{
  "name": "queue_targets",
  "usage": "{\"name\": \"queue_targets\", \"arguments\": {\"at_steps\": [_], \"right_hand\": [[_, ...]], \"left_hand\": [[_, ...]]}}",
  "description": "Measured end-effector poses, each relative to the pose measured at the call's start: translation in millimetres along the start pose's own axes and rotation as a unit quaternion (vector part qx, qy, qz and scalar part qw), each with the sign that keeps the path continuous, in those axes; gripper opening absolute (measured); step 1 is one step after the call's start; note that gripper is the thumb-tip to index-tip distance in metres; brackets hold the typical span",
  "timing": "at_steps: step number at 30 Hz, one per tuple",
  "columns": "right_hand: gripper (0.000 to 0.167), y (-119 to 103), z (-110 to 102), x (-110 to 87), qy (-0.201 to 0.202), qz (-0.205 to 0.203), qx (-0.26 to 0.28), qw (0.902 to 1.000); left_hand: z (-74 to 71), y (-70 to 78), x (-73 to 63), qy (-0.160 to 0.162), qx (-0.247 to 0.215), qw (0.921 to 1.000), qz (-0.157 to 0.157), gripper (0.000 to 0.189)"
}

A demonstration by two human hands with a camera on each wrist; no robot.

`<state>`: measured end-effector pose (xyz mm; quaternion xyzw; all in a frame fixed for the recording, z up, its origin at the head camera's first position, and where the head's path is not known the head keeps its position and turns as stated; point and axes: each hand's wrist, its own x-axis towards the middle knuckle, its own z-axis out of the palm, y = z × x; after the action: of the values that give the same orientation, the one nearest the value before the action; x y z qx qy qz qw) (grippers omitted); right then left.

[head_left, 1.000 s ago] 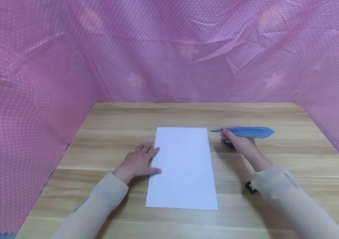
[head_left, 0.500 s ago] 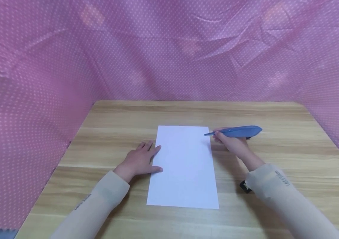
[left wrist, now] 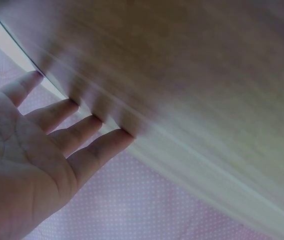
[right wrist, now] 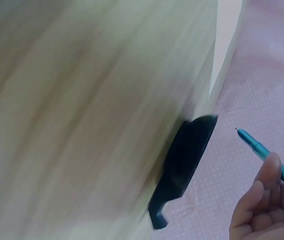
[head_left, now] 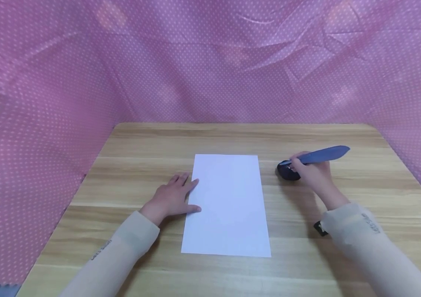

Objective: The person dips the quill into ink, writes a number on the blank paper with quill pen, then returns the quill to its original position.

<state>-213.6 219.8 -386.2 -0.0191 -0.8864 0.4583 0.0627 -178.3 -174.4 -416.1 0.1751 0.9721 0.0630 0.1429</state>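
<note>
A white sheet of paper [head_left: 227,206] lies on the wooden table. My left hand [head_left: 169,199] rests along its left side with fingers spread, thumb and index fingertip on the sheet. The left wrist view shows the fingers of this left hand [left wrist: 36,155] straight, fingertips at the tabletop. In my right hand [head_left: 314,175] a blue feather-shaped pen [head_left: 323,155] is pinched, its plume pointing right. Its tip overlaps a rounded black object [head_left: 287,172] to the right of the sheet. In the right wrist view the pen [right wrist: 257,147] is apart from that black object [right wrist: 184,160], which has a curved tail.
The wooden table [head_left: 151,144] is bordered by a pink dotted cloth [head_left: 210,74] at the back and sides. A small black block [head_left: 320,228] shows under the right sleeve cuff.
My right hand first carried the pen left over the paper's top right corner, then back right to the black object, now in plain sight. My left hand has stayed in place.
</note>
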Motion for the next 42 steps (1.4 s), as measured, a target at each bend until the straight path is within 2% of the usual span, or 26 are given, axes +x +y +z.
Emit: {"name": "queue_targets", "arguments": {"at_steps": [8, 14, 23, 28, 32, 38, 42], "right_hand": [[0.024, 8.0, -5.0, -3.8, 0.005, -0.004, -0.067, 0.9977], [0.022, 13.6, -3.6, -3.1, -0.015, -0.009, -0.081, 0.9966], [0.032, 6.4, -2.4, -0.5, -0.002, 0.011, -0.064, 0.9979], [0.033, -2.8, 2.5, 2.7, -0.003, 0.028, -0.018, 0.9994], [0.032, -7.8, 11.3, 5.9, -0.003, 0.020, 0.011, 0.9997], [0.030, -13.5, 23.3, 11.1, -0.020, 0.007, 0.016, 0.9996], [0.032, -16.6, 28.8, 12.0, -0.044, 0.016, 0.006, 0.9989]], "left_hand": [[-1.1, -1.7, -1.9, 0.006, 0.001, 1.0000, 0.000, 0.091], [-2.4, -2.1, -3.8, 0.005, -0.003, 1.0000, -0.001, 0.090], [-5.3, -2.2, -5.2, 0.004, 0.004, 1.0000, -0.002, 0.089], [-3.9, -2.6, -5.6, 0.003, 0.003, 1.0000, -0.001, 0.089], [-2.6, -0.8, -5.3, -0.001, 0.001, 1.0000, -0.001, 0.089], [-1.1, 1.0, -4.2, -0.002, 0.004, 1.0000, -0.002, 0.090], [0.2, 1.5, -3.2, 0.001, 0.006, 1.0000, 0.000, 0.090]]}}
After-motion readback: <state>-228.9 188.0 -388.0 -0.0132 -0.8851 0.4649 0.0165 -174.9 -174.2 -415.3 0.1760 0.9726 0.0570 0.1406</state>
